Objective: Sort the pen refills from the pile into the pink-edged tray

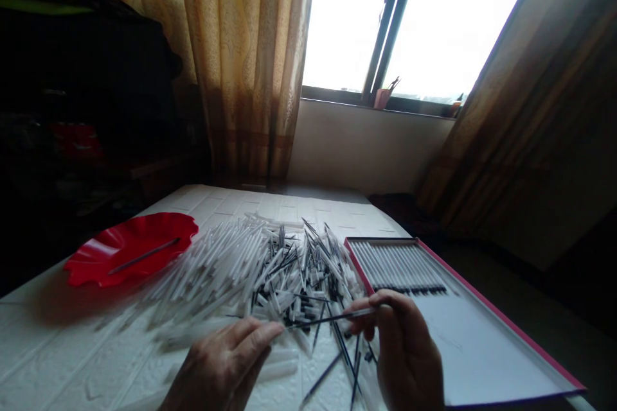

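Note:
A thin pen refill point(328, 319) with dark ink stretches almost level between my two hands. My right hand point(407, 350) pinches its right end between thumb and fingers. My left hand point(231, 356) is closed, thumb against fingers, at the refill's left tip. Just beyond my hands lies a heap of clear pen barrels point(216, 260), with dark refills point(315, 247) and small pen parts mixed in on its right side. Several loose refills lie below the held one. To the right, a shallow red-edged box point(511, 327) holds a row of pens point(400, 263) with dark ends.
A red wavy-rimmed plate point(91, 260) with one dark, slim pen-like stick point(144, 255) sits at the left. The white brick-patterned table point(53, 359) ends before a wall, curtains point(245, 64) and a bright window. A pink cup point(382, 99) stands on the sill.

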### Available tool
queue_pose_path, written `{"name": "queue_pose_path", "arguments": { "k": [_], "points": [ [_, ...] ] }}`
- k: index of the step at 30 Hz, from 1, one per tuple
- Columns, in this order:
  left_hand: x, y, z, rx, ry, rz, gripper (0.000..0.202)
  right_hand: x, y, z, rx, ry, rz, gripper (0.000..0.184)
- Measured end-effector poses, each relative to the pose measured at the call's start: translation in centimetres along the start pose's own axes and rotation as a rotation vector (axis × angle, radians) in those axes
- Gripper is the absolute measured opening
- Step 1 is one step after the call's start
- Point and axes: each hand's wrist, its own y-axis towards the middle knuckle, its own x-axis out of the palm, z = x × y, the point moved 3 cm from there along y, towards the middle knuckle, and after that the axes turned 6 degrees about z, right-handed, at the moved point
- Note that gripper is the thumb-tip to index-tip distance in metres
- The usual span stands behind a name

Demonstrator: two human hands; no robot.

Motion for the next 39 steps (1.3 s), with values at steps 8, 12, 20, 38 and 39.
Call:
{"name": "queue_pose_path", "arguments": {
  "k": [8, 12, 20, 38, 39],
  "points": [
    [0.8, -0.3, 0.6, -0.029, -0.107, -0.129, 0.038, 0.9, -0.7, -0.2, 0.175, 0.105, 0.031, 0.017],
    [0.7, 0.2, 1.0, -0.022, -0.131, -0.092, 0.036, 0.9, -0.7, 0.1, 0.175, 0.122, 0.000, 0.017],
    [-0.2, 1.0, 0.8, -0.043, -0.055, 0.012, 0.029, 0.5, -0.1, 0.6, 0.168, 0.116, 0.002, 0.013],
    [0.1, 0.7, 1.1, -0.099, -0.235, -0.087, 0.032, 2.1, -1.4, 0.5, 0.114, 0.079, -0.226, 0.013],
    [0.2, 0.5, 1.1, -0.090, -0.211, -0.086, 0.031, 2.2, -1.4, 0.5, 0.086, 0.067, -0.250, 0.013]
  ]
}}
